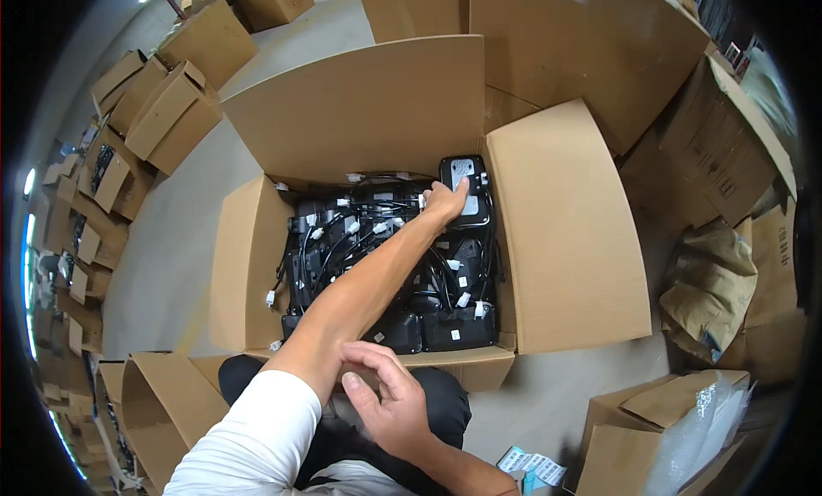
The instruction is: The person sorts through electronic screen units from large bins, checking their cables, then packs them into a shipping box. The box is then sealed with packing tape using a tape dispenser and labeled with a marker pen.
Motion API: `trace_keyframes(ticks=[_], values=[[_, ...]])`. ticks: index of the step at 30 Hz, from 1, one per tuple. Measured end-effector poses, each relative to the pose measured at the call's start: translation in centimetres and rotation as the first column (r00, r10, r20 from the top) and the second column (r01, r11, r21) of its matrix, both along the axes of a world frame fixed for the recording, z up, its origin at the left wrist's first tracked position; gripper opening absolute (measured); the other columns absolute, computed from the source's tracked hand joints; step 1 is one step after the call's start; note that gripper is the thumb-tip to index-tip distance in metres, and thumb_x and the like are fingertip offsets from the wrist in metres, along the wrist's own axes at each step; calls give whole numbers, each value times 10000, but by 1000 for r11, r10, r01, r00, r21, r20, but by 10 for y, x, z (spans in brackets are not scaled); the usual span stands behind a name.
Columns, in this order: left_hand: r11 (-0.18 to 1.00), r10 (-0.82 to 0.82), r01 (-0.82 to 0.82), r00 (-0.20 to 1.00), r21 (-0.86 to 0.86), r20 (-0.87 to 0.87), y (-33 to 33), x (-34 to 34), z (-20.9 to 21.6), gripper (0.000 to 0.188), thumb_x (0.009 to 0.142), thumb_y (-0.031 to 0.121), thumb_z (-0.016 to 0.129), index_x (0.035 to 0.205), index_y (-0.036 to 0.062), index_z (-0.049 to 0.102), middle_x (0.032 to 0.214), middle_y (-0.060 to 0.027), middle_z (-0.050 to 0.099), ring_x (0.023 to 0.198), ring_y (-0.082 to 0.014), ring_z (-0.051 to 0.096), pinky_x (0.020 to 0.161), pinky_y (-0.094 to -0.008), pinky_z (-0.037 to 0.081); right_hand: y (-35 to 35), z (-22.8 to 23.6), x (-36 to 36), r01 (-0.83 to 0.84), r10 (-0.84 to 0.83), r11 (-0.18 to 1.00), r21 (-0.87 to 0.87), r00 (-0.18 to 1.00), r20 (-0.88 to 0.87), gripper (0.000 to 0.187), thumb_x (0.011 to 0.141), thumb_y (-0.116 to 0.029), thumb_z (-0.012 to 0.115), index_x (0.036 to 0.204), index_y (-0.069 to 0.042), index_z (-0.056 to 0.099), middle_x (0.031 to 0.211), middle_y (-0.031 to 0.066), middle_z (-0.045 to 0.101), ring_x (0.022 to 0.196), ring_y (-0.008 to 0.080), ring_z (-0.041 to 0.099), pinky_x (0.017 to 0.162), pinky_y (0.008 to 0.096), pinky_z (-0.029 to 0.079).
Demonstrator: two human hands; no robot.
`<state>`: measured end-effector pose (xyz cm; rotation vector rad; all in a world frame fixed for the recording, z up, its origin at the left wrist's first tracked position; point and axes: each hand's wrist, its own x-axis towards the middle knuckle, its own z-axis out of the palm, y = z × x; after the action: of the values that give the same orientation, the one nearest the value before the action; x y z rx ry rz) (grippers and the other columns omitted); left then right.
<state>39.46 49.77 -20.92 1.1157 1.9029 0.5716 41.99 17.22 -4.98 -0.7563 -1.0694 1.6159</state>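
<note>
An open cardboard box stands in front of me, packed with black rectangular devices and tangled black cables with white plug connectors. At its far right corner lies a black device with a silver label on top. My left hand reaches across the box and grips that device's left side, thumb on its upper face and fingers at its edge, partly hidden. My right hand is near my body beside my left forearm, fingers loosely bent and thumb apart, with nothing in it.
Large cardboard boxes stand behind the open one. More boxes line the left side. At the lower right is a carton with clear bubble wrap, near printed label sheets on the floor. A crumpled brown bag lies at right.
</note>
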Motion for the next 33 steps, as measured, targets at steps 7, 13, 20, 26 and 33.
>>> trace_keyframes(ticks=[7,13,20,26,33], values=[[845,-532,518,791,131,302,-101,-111,99,524,992,354,592,1367,-3,519,1023,-33,620,904,-98,573,802,-249,499,0,-1,-12,113,-134,986,125,974,183,240,948,-28,593,1173,51,620,1184,115,594,1095,174,589,953,289,469],[904,-303,198,922,378,240,-308,-357,248,461,1005,289,581,1343,-21,539,1156,-95,666,1023,-145,654,886,-287,532,-1,13,-45,42,-132,978,204,884,448,195,925,-70,623,1100,0,672,1061,100,677,972,195,646,887,302,505],[331,843,-807,486,489,232,-627,-588,194,334,982,296,602,1142,5,642,958,-56,678,843,-146,673,718,-272,559,5,5,-39,-100,89,995,-1,884,458,203,979,-71,552,1085,57,669,995,108,683,903,159,630,833,280,513],[277,961,-961,277,-17,-3,-785,-599,8,227,845,230,744,934,27,693,733,-55,651,608,-134,615,505,-277,500,29,-5,-46,-317,171,948,38,603,779,241,1019,-191,555,1120,13,633,1003,67,679,862,124,634,762,247,505],[517,757,-803,269,296,-595,-760,-611,-77,446,758,149,779,1156,10,631,1157,-183,579,1115,-329,567,936,-438,465,2,27,-85,-381,178,922,-64,271,946,386,989,-261,617,1238,32,644,1159,151,691,981,226,661,818,317,533]])
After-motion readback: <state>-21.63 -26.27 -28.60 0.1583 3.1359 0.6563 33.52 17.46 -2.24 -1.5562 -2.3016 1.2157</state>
